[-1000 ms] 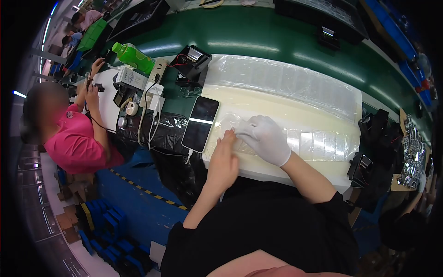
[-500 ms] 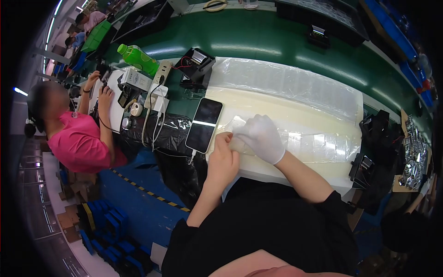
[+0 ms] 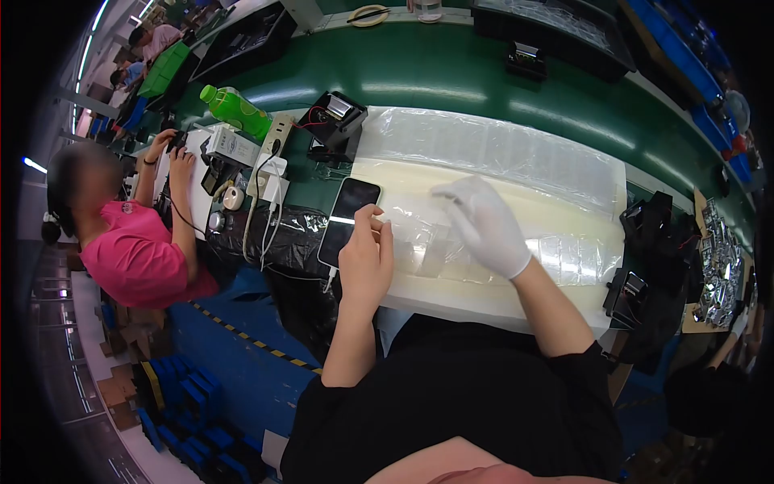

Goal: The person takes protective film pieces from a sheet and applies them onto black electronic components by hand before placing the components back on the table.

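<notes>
Through the head camera I see my left hand [image 3: 365,260] half curled, thumb and fingertips a little apart beside the phone [image 3: 332,240]; I cannot tell whether that grip has hold of anything. My right hand [image 3: 488,227], white-gloved, hovers over the pale sheet [image 3: 493,302], its fingers pointing left and loosely parted; the fingertips are blurred, so I cannot say if any film is pinched there.

Below and between both hands lies the clear plastic strip [image 3: 564,258], on the near half of the sheet. Its long axis runs left to right across my front, one end towards the left hand, the other at the sheet's right side. It is transparent, glossy and wrinkled, divided into rectangular sections, with white glare on the right part.

Beyond it, a wider clear film [image 3: 492,149] covers the far edge of the sheet. The green bench [image 3: 435,77] stretches behind. To the left stand a green bottle [image 3: 242,114] and a power strip [image 3: 274,145]; further out sits a person in pink [image 3: 149,252].
</notes>
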`<state>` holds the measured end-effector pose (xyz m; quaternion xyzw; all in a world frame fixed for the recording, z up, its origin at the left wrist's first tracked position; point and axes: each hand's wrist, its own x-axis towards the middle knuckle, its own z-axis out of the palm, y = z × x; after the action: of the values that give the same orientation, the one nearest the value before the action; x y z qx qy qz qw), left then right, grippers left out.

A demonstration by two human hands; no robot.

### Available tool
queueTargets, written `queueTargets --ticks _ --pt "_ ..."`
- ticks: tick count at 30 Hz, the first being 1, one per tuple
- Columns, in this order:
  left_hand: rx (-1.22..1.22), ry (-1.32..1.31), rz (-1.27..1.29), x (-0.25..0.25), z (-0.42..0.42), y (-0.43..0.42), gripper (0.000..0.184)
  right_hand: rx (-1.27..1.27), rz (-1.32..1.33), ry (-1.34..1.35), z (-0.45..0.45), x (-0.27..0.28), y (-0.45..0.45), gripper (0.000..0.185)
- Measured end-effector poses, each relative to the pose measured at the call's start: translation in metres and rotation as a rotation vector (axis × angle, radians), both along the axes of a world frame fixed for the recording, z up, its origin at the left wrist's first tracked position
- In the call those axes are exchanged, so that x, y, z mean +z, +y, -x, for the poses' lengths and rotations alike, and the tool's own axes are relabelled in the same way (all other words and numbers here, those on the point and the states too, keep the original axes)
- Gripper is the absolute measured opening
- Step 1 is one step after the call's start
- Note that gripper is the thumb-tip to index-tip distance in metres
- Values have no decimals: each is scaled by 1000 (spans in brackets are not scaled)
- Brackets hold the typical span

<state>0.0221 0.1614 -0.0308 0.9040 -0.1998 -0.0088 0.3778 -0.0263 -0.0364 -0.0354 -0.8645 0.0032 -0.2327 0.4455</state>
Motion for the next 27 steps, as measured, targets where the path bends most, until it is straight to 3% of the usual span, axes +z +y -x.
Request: queueTargets --ticks 6,10,11,15,20,27 --pt "-9 -71 226 6 12 2 26 201 -89 414 -24 17 -12 22" --pt "-33 -133 288 4 15 6 23 473 163 594 -40 24 4 28" --pt "-28 -135 288 3 16 7 23 478 166 593 -42 23 4 28" --pt "-1 20 735 -5 21 11 15 523 -12 384 -47 11 0 30" --pt "-227 -261 469 -20 25 15 13 515 -290 562 -62 -1 -20 28" --pt "-279 -86 694 -31 46 13 20 410 -279 739 -73 -5 -41 27"
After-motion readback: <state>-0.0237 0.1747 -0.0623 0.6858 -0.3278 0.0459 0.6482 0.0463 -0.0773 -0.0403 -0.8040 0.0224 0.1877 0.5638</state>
